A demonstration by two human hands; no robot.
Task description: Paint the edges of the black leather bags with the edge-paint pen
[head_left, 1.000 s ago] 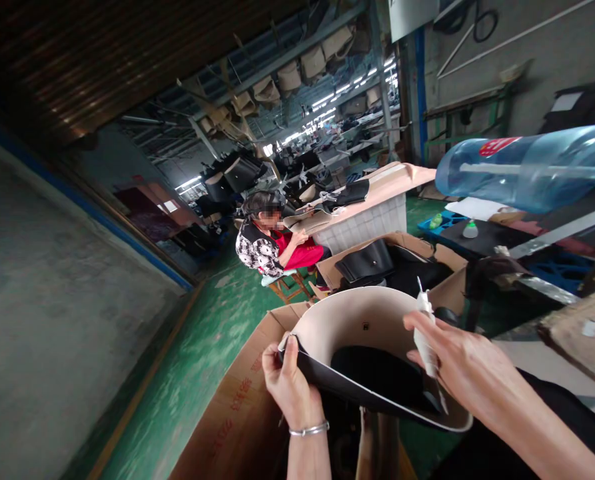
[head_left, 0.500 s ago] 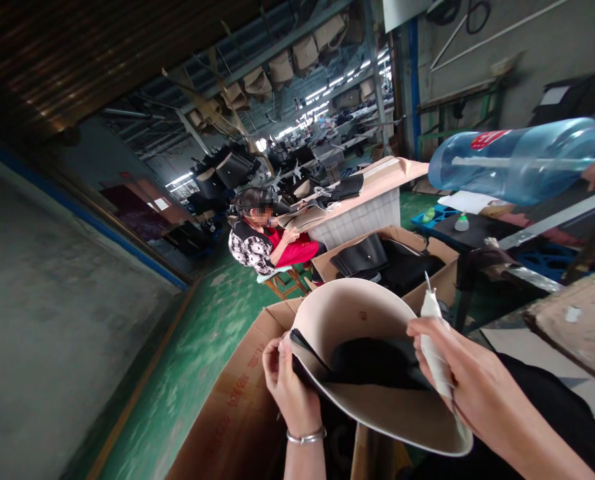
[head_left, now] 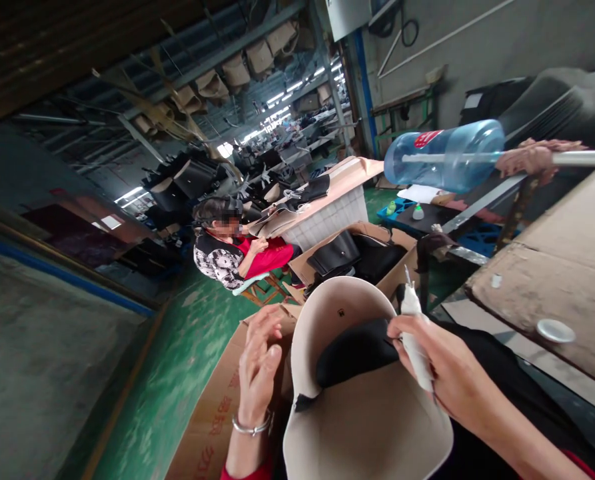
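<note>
In front of me is a bag (head_left: 364, 427) with a beige inside, its mouth facing me and a wide flap hanging down towards me. The hollow inside it is dark. My right hand (head_left: 434, 353) is closed round a pointed tool (head_left: 416, 340) with a white-wrapped handle and a thin metal tip pointing up. Its fingers are at the bag's right rim; whether they also pinch the rim I cannot tell. My left hand (head_left: 260, 363), with a silver bangle at the wrist, is raised left of the bag, apart from it, fingers loosely spread and holding nothing.
A cardboard box (head_left: 212, 413) stands below on the left. Ahead, another box (head_left: 402, 257) holds black bags (head_left: 334, 253). A seated person (head_left: 222, 257) works at a table (head_left: 327, 213). At right are a blue water jug (head_left: 444, 157) on a pole and a cardboard-topped surface (head_left: 552, 280).
My left hand has let go of the bag's left edge and moved up and left. The bag has tilted, its flap now facing me more. The view has swung right.
</note>
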